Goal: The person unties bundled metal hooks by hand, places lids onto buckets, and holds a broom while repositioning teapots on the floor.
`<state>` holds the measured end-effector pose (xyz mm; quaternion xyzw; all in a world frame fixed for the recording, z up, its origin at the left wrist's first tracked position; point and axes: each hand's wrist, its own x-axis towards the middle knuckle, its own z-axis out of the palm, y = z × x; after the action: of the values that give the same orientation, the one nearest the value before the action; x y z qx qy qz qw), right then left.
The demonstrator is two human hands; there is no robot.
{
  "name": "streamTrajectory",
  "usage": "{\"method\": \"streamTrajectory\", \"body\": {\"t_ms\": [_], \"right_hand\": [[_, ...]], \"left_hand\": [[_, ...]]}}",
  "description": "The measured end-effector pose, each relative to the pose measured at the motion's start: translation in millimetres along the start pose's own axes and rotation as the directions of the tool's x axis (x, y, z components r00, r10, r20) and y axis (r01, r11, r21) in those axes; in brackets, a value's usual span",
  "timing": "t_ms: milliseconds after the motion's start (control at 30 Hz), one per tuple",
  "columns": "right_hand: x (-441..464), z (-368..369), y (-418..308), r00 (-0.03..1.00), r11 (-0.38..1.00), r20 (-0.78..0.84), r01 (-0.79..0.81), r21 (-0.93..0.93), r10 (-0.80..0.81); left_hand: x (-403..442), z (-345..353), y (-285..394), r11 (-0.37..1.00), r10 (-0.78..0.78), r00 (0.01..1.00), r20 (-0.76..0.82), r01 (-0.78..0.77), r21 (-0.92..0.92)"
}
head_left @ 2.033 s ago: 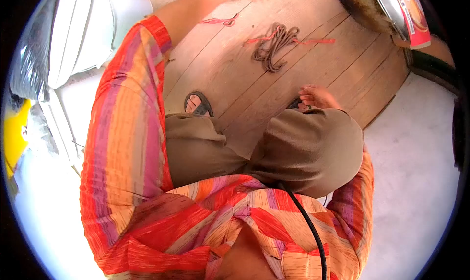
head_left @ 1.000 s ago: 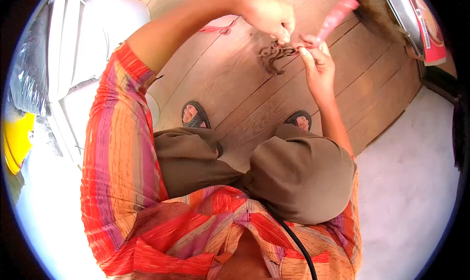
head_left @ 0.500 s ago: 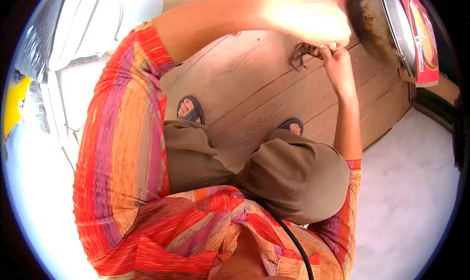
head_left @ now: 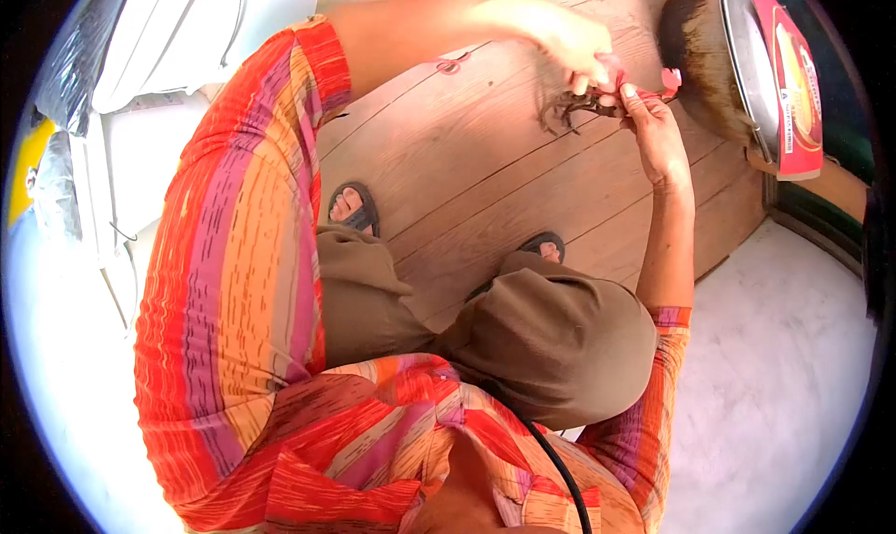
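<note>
My right hand (head_left: 656,134) is closed, with thumb and fingers pinching a tuft of dark, curly strands (head_left: 579,106) bound up with a pinkish-red strip (head_left: 668,84). From the upper left my left hand (head_left: 581,53) reaches across, its fingers bent and closed on the pinkish part beside my right thumb. The loose ends of the dark strands hang to the left, above the wooden floor. Overlapping fingers hide part of the strip, and I cannot tell what the strands are.
A soot-blackened round pot (head_left: 695,44) stands at the upper right, with a metal rim and a red printed box (head_left: 796,86) against it. A small red loop (head_left: 451,64) lies on the plank floor (head_left: 467,142). White objects (head_left: 173,39) stand left; sandalled feet are below.
My left hand has moved back to the left from over my right hand, uncovering the pinkish-red strip. My right hand has shifted slightly and still pinches the tuft.
</note>
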<state>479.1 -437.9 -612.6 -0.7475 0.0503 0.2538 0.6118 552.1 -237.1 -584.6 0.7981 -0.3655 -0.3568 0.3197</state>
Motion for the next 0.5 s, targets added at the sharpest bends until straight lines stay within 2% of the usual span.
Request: {"method": "streamTrajectory", "body": {"t_ms": [33, 67, 133, 200, 233, 267, 300, 333, 367, 400, 433, 467, 500], "right_hand": [[2, -3, 1, 0.998, 0.996, 0.016, -0.054, 0.071, 0.053], [3, -5, 2, 0.998, 0.996, 0.011, -0.056, 0.067, 0.055], [5, -11, 5, 0.994, 0.924, -0.024, -0.087, 0.373, 0.103], [9, -14, 10, 0.998, 0.944, -0.044, -0.034, 0.329, 0.052], [11, -14, 12, 0.999, 0.958, -0.048, 0.014, 0.287, 0.0], [11, -12, 15, 0.992, 0.994, -0.112, 0.066, 0.092, -0.056], [7, -7, 8, 0.978, 0.973, -0.119, 0.15, -0.176, -0.172], [1, -4, 2, 0.955, 0.876, -0.091, 0.219, -0.429, -0.283], [-3, -1, 2, 0.955, 0.875, -0.084, 0.222, -0.43, -0.284], [-7, 1, 3, 0.905, 0.733, -0.054, 0.307, -0.607, -0.423], [-8, 5, 4, 0.838, 0.55, 0.006, 0.364, -0.751, -0.546], [-6, 8, 4, 0.836, 0.549, 0.015, 0.373, -0.748, -0.548], [-5, 11, 4, 0.78, 0.453, 0.06, 0.422, -0.786, -0.623]], "left_hand": [[-4, -1, 1, 1.0, 0.014, 1.0, 0.026, -0.015, 0.027], [-8, -2, 1, 0.998, 0.029, 0.998, 0.056, -0.032, 0.053], [-15, 1, 6, 0.992, 0.077, 0.995, 0.058, -0.083, 0.098], [-26, 6, 16, 0.931, 0.046, 0.996, 0.073, -0.069, 0.359], [-27, 7, 18, 0.924, 0.045, 0.988, 0.148, -0.098, 0.369], [-24, 6, 16, 0.922, 0.052, 0.988, 0.147, -0.104, 0.373], [-21, 4, 11, 0.937, 0.067, 0.952, 0.297, -0.162, 0.31], [-17, 3, 3, 0.95, 0.085, 0.895, 0.438, -0.206, 0.235], [-7, 2, -13, 0.966, 0.049, 0.93, 0.365, -0.137, 0.22], [5, 1, -30, 0.967, 0.043, 0.932, 0.36, -0.129, 0.22], [19, 0, -45, 0.982, 0.151, 0.986, 0.075, -0.159, 0.106], [28, 3, -53, 0.976, 0.215, 0.95, -0.228, -0.219, 0.007], [38, 12, -55, 0.977, 0.207, 0.949, -0.236, -0.212, 0.004]]}}
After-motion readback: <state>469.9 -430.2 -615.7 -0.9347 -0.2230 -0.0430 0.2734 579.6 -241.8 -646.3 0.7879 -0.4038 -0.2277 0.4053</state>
